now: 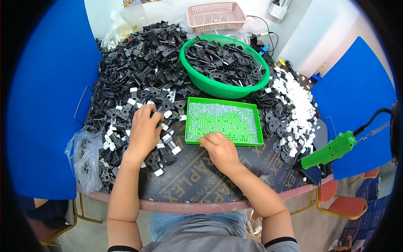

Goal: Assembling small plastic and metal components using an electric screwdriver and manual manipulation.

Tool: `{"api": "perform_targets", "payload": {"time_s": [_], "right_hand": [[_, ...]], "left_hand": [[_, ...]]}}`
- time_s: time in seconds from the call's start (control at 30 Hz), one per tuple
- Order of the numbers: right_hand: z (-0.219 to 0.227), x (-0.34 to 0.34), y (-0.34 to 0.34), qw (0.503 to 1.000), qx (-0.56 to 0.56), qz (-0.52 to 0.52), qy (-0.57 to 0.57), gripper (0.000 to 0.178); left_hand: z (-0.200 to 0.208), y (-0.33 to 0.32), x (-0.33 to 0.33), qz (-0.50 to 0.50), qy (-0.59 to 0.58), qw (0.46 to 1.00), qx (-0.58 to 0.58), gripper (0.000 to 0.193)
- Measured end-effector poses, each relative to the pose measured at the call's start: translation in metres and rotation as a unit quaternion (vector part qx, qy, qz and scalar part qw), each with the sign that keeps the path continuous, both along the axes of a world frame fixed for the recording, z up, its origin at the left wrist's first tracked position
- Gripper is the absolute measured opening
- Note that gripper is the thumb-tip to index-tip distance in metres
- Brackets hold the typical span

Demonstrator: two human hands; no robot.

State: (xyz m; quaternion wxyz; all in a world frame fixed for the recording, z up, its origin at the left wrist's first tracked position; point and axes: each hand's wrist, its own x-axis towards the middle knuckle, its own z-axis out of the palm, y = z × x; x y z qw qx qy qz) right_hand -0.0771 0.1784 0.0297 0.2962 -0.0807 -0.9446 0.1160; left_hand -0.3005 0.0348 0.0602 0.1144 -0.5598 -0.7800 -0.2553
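Note:
My left hand reaches into the near part of a heap of black plastic parts, its fingers bent round one black plastic part that the hand mostly hides. Around it lie black parts fitted with white end pieces. My right hand rests at the near edge of a shallow green tray. Its fingers are curled together at the rim, and whatever they hold is too small or hidden to make out. Small silvery pieces, seemingly screws, cover much of the tray's dotted floor.
A green basket full of black parts stands behind the tray. White caps and black discs lie to the right, near a green corded electric tool. A clear plastic bag sits left. A pink basket is at the back.

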Motion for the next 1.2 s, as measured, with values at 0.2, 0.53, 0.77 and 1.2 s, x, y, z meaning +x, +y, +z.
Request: {"api": "perform_targets", "payload": {"time_s": [0.2,0.53,0.77,1.2], "right_hand": [[0.002,0.002,-0.007,0.998,-0.042,-0.006,0.046,0.022],[0.01,0.007,-0.008,0.995,-0.08,-0.001,0.051,0.022],[0.022,0.017,-0.008,0.986,-0.148,0.016,0.081,0.025],[-0.009,0.091,0.117,0.847,-0.104,-0.521,-0.015,0.038]], "left_hand": [[0.019,-0.025,0.007,-0.047,-0.169,0.981,-0.086,0.02],[0.003,-0.005,0.027,-0.05,-0.09,0.988,-0.116,0.077],[0.0,-0.005,0.024,-0.077,-0.127,0.986,-0.074,0.01],[0.016,-0.029,0.03,-0.097,-0.164,0.979,-0.079,0.038]]}}
